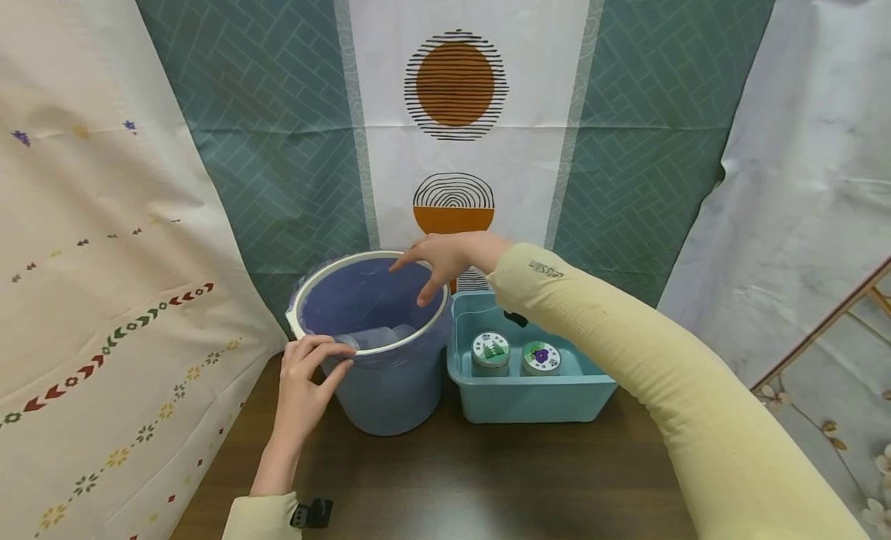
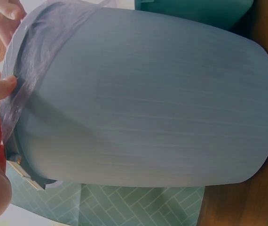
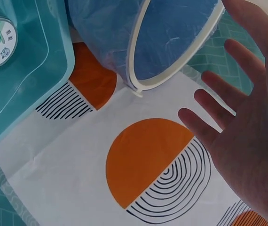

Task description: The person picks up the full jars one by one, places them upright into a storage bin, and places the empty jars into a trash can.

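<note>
A blue trash bin [image 1: 391,397] stands left of center, with a cream rim ring [image 1: 332,263] around its mouth and a thin see-through bag [image 2: 42,52] folded over its edge. My left hand [image 1: 306,377] grips the near left part of the rim, its thumb outside against the bag in the left wrist view. Inside the bin lie pale translucent things [image 1: 379,337], too unclear to name. Over the bin's right side hovers my right hand [image 1: 452,255], fingers spread and relaxed, holding nothing. The right wrist view shows its palm beside the rim.
Right of the bin is a teal plastic basin [image 1: 529,401]. It contains a round jar with a green plant lid [image 1: 490,348] and another with a purple flower lid [image 1: 541,357]. Both stand on a dark wooden table [image 1: 445,478]. Patterned cloths [image 1: 278,138] hang behind and at the sides.
</note>
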Available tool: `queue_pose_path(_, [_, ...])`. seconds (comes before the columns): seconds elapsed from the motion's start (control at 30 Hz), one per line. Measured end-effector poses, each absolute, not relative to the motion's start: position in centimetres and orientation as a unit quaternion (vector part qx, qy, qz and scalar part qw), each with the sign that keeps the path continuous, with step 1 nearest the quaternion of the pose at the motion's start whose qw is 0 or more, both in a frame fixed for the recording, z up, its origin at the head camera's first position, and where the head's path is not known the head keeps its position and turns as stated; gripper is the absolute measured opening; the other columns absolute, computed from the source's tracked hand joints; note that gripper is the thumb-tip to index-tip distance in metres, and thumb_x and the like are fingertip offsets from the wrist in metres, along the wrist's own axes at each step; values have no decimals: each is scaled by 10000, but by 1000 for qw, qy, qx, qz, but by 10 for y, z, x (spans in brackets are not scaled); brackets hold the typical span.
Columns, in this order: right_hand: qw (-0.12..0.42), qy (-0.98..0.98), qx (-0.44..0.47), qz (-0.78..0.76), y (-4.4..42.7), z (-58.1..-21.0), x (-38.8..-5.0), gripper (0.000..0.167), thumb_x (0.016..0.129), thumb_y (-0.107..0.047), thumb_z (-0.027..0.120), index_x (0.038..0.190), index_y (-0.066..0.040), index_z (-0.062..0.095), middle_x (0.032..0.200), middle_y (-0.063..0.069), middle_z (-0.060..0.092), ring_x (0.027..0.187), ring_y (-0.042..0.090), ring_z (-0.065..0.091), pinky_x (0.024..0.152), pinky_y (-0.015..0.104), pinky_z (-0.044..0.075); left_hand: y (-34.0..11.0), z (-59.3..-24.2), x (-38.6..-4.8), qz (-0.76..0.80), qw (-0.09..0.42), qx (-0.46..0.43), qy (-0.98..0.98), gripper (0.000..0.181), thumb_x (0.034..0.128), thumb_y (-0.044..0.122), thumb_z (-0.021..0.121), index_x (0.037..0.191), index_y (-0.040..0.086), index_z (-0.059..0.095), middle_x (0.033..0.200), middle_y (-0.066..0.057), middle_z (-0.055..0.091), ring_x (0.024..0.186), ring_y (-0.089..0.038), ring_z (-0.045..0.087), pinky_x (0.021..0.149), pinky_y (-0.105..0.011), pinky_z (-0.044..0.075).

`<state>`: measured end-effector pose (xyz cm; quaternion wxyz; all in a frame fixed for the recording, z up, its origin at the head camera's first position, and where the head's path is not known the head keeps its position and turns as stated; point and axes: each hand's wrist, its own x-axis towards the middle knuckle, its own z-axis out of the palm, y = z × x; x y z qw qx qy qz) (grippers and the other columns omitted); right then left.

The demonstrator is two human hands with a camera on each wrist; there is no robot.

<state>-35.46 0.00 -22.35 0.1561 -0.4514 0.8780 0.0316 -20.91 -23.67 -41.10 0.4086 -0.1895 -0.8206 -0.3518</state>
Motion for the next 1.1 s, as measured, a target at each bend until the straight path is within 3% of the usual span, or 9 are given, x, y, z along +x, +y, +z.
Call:
queue_pose_path(0.47, [155, 888, -432, 33, 2, -225, -357, 749, 869, -453, 705, 1527, -332, 368, 1617, 54, 313, 1492, 260, 283, 1200, 505, 283, -240, -411, -210, -348, 410, -189, -822, 250, 739, -18, 822, 934, 126, 760, 966, -58, 632, 943, -185, 454, 888, -249, 277])
queue_pose_path(0.77, [152, 885, -440, 13, 9, -225, -357, 739, 867, -437, 715, 1518, -306, 392, 1583, 66, 368, 1425, 262, 362, 1160, 474, 355, -241, -411, -210, -347, 405, -182, -826, 259, 735, -26, 823, 933, 129, 758, 967, -53, 632, 948, -186, 454, 898, -249, 273])
queue_pose_path(1.1, [101, 895, -432, -45, 37, -231, -352, 604, 911, -425, 665, 1460, -252, 481, 1522, 47, 462, 1400, 262, 412, 1163, 491, 346, -241, -398, -209, -277, 403, -181, -853, 253, 713, 15, 849, 897, 146, 736, 946, -41, 625, 907, -236, 483, 810, -394, 338])
